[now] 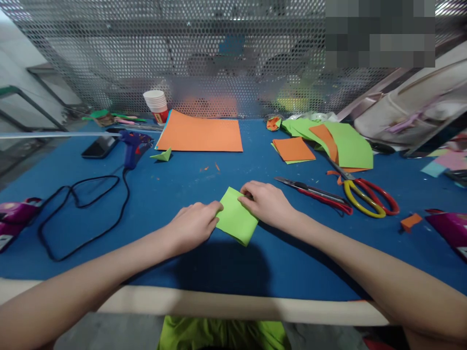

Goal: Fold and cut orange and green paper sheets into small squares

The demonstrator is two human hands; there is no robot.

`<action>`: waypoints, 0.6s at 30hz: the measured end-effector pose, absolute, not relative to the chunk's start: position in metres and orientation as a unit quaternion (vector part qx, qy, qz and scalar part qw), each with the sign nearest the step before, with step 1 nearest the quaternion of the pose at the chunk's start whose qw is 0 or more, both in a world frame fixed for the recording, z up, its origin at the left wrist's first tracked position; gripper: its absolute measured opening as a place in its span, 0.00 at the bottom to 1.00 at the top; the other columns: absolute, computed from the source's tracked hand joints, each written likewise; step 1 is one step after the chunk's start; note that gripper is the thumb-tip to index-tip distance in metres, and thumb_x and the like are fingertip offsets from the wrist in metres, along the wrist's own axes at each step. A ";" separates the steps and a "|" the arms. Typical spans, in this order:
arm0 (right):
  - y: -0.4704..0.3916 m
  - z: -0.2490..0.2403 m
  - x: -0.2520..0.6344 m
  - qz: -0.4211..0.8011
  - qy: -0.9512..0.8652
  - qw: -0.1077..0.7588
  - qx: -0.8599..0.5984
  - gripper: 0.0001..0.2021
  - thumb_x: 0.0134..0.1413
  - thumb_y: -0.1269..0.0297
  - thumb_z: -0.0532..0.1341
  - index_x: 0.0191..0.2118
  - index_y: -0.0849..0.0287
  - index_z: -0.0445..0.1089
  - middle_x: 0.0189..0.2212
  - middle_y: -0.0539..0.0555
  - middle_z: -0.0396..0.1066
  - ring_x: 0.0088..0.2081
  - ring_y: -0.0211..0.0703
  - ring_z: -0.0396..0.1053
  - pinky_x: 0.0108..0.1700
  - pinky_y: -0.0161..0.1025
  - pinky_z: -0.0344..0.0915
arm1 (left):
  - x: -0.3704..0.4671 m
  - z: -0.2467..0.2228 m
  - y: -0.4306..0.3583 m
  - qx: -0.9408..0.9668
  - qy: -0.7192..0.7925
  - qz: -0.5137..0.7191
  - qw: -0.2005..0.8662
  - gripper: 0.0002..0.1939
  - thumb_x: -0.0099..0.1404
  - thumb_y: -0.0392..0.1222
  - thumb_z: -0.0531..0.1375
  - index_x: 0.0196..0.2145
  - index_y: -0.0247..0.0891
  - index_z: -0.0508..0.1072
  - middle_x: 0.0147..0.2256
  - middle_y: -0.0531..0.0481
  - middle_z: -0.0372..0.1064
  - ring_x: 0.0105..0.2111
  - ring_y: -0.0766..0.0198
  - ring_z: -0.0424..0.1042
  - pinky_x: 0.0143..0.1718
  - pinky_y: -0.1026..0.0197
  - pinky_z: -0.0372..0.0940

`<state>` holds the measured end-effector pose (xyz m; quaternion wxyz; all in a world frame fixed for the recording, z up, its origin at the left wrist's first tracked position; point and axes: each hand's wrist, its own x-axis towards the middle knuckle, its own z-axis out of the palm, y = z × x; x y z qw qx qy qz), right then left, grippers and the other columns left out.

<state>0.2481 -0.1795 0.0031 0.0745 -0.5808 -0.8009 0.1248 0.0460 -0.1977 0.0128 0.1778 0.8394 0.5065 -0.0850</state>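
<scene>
A folded sheet of green paper (236, 219) lies near the middle of the blue tabletop, its lower edge curling over in a fold. My left hand (197, 222) pinches its left edge between thumb and fingers. On the opposite side, my right hand (268, 201) grips the upper right edge with curled fingers. Closest to my right hand is a red-handled craft knife or similar slim tool (314, 192), lying apart from it. A small folded green paper piece (162, 155) rests farther back on the left.
Scissors (368, 195) lie at right, near green sheets (352, 143) and orange squares (294, 148). Orange paper (204, 133) and paper cups (156, 104) stand at the back. A blue glue gun (132, 146) trails a black cord on the left, beside a phone (100, 147).
</scene>
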 end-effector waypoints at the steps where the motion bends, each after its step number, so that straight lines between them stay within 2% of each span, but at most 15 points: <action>1: -0.179 0.003 0.248 0.125 -0.801 0.073 -0.581 0.06 0.62 0.66 0.57 0.37 0.58 0.70 0.39 0.54 0.75 0.39 0.44 0.70 0.36 0.38 0.55 | 0.046 0.013 -0.198 0.841 0.505 -0.090 0.172 0.19 0.70 0.40 0.49 0.57 0.40 0.66 0.48 0.38 0.75 0.47 0.43 0.75 0.43 0.47 0.68; 7: -0.179 0.002 0.249 0.121 -0.802 0.070 -0.580 0.05 0.62 0.65 0.58 0.38 0.58 0.70 0.39 0.53 0.75 0.38 0.43 0.70 0.34 0.38 0.54 | 0.045 0.020 -0.198 0.847 0.497 -0.116 0.146 0.18 0.71 0.40 0.49 0.55 0.41 0.68 0.44 0.40 0.75 0.43 0.44 0.76 0.39 0.47 0.69; 11: -0.178 0.002 0.249 0.118 -0.805 0.070 -0.577 0.05 0.62 0.65 0.58 0.38 0.58 0.70 0.39 0.53 0.75 0.39 0.43 0.70 0.35 0.38 0.54 | 0.045 0.023 -0.196 0.883 0.453 -0.092 0.086 0.13 0.69 0.39 0.51 0.47 0.37 0.72 0.43 0.40 0.71 0.44 0.47 0.72 0.42 0.48 0.68; 14: -0.178 0.001 0.249 0.116 -0.806 0.069 -0.576 0.05 0.61 0.65 0.58 0.38 0.58 0.70 0.39 0.53 0.74 0.39 0.43 0.70 0.34 0.38 0.54 | 0.049 0.021 -0.192 0.923 0.374 -0.021 0.092 0.12 0.69 0.34 0.49 0.44 0.34 0.71 0.46 0.39 0.68 0.48 0.51 0.67 0.49 0.49 0.65; 18: -0.178 0.001 0.249 0.114 -0.807 0.067 -0.575 0.06 0.62 0.64 0.58 0.38 0.57 0.70 0.38 0.54 0.74 0.38 0.43 0.70 0.34 0.38 0.54 | 0.061 0.008 -0.185 0.925 0.312 0.115 0.181 0.14 0.64 0.27 0.47 0.43 0.36 0.66 0.48 0.42 0.66 0.50 0.59 0.65 0.54 0.53 0.63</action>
